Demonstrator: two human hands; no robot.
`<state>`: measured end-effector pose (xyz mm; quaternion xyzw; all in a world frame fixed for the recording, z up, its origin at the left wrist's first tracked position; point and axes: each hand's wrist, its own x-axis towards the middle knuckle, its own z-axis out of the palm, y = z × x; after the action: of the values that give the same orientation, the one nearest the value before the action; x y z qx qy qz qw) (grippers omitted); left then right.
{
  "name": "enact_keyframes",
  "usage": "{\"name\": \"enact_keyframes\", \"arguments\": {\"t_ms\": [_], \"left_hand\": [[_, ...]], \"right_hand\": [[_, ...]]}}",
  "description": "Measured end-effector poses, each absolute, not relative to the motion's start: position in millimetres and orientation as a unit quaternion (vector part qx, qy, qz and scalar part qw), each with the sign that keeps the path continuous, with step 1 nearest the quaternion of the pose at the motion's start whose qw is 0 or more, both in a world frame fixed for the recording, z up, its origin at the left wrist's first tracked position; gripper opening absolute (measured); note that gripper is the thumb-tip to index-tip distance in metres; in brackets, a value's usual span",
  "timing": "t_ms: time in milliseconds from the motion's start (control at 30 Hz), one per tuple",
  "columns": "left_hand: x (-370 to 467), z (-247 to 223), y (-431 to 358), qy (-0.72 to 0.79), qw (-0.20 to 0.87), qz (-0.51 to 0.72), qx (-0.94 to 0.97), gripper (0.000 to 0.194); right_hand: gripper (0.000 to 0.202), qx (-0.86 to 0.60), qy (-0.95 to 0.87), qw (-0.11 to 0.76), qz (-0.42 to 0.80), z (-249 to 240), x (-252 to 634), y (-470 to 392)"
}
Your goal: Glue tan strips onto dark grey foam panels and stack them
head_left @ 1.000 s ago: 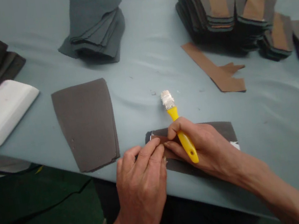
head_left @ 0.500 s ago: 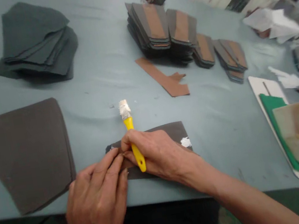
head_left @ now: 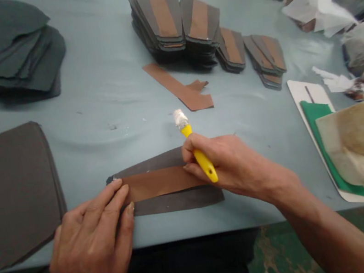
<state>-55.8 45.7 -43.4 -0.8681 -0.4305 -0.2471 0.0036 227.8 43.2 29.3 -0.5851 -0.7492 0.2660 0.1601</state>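
A brown strip (head_left: pixel 158 182) lies lengthwise over a dark grey tapered panel (head_left: pixel 179 201) near the table's front edge. My left hand (head_left: pixel 92 240) rests with outstretched fingertips on the strip's left end, where a little white paste shows. Held in my right hand (head_left: pixel 235 160) is a yellow-handled brush (head_left: pixel 203 163), its bristles coated white and pointing up and away. The fingertips of that hand also touch the strip towards its right end, and the hand hides the panel's upper right part.
A stack of dark grey panels (head_left: pixel 10 193) lies left, with dark green pieces (head_left: pixel 3 50) behind it. Strip-bearing panels stand in several piles (head_left: pixel 162 18) at the back. Loose brown strips (head_left: pixel 177 88) lie mid-table. On the right is a white board (head_left: pixel 294 89) with green sheet (head_left: pixel 317 109).
My right hand has moved right along the panel with the brush, and the brown strip now shows stretched between my hands. The white patch at the panel's right end is no longer visible.
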Motion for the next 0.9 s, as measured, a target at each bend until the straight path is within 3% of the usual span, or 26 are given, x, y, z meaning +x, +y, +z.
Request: {"name": "enact_keyframes", "arguments": {"t_ms": [333, 667, 900], "left_hand": [[-57, -40, 45, -0.418, 0.002, -0.239, -0.876, 0.042], [-57, -45, 43, -0.441, 0.010, -0.237, -0.866, 0.059], [-56, -46, 41, -0.453, 0.008, -0.234, -0.860, 0.053]], "right_hand": [[0.008, -0.645, -0.704, 0.255, 0.154, 0, 244, 22], [0.007, -0.651, -0.714, 0.254, 0.055, -25, 244, 16], [0.010, -0.655, -0.705, 0.270, 0.039, -30, 242, 17]]}}
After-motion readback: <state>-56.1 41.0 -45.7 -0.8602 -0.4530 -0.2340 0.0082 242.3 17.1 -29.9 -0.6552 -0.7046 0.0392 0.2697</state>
